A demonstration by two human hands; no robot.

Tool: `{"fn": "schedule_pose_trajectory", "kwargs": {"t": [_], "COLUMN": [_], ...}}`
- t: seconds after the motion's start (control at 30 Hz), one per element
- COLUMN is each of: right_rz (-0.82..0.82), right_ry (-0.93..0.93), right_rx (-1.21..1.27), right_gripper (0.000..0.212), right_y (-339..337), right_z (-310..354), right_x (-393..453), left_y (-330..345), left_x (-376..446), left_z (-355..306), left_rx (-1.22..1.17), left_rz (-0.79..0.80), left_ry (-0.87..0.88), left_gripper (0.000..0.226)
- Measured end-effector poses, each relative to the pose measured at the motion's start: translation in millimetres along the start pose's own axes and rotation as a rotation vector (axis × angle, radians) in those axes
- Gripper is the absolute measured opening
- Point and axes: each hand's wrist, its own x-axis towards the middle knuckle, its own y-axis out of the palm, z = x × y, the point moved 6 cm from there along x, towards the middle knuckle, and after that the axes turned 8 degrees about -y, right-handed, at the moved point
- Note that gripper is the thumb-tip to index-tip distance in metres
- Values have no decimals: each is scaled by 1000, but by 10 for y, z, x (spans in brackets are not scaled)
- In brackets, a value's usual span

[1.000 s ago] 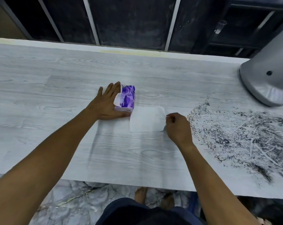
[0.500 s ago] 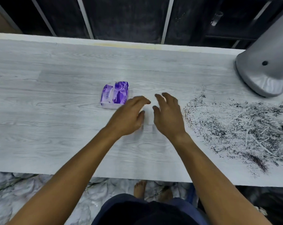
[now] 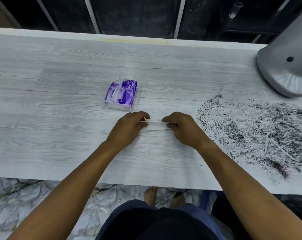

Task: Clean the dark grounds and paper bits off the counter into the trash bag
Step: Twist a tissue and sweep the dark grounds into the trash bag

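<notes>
A white tissue [image 3: 156, 125] lies folded into a narrow strip on the pale wood-grain counter [image 3: 60, 135]. My left hand [image 3: 129, 128] pinches its left end and my right hand [image 3: 183, 129] pinches its right end. Dark grounds mixed with thin pale paper bits [image 3: 261, 132] are spread over the counter's right side, starting just right of my right hand. No trash bag can be made out in this view.
A purple tissue pack [image 3: 121, 95] sits just behind my hands. A grey metal base [image 3: 285, 66] stands at the back right corner. The counter's front edge runs below my forearms, with marble floor and my bare feet beneath.
My left hand left the tissue pack and came to the tissue. Both hands have folded the flat tissue into a narrow strip and now pinch its ends.
</notes>
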Motion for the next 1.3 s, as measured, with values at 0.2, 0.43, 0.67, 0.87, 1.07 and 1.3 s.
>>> {"fn": "schedule_pose_trajectory", "kwargs": {"t": [0.2, 0.43, 0.67, 0.87, 1.07, 1.3], "right_rz": [-40, -50, 28, 157, 254, 203], "right_ry": [271, -95, -124, -159, -227, -266], "right_rx": [191, -396, -376, -245, -274, -304], "right_gripper": [18, 31, 19, 29, 30, 44], "right_y": [-113, 19, 139, 102, -7, 97], "right_z": [-112, 157, 197, 91, 47, 392], "right_x": [-16, -17, -103, 55, 93, 743], "left_y": [-44, 38, 34, -54, -66, -439], "left_x": [14, -71, -186, -138, -226, -193], "left_z": [45, -173, -86, -3, -20, 202], "left_rx": [-99, 311, 237, 180, 186, 209], "left_rz": [88, -85, -7, 22, 44, -85], "left_ry": [-86, 135, 103, 31, 40, -156], "left_gripper": [10, 24, 22, 21, 22, 25]}}
